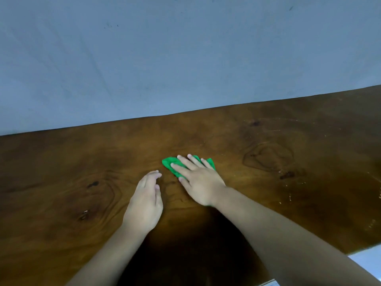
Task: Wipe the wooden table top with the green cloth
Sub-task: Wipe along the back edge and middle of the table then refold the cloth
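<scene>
Currently mid-wipe: right hand flat, fingers spread, pressing cloth onto table at centre. Left hand empty, loosely curled, beside it. Next: sweep right toward the streaks.

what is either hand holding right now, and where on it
The right hand presses flat on the middle of the green cloth, pinning it to the table, not gripping. The left hand holds nothing.
</scene>
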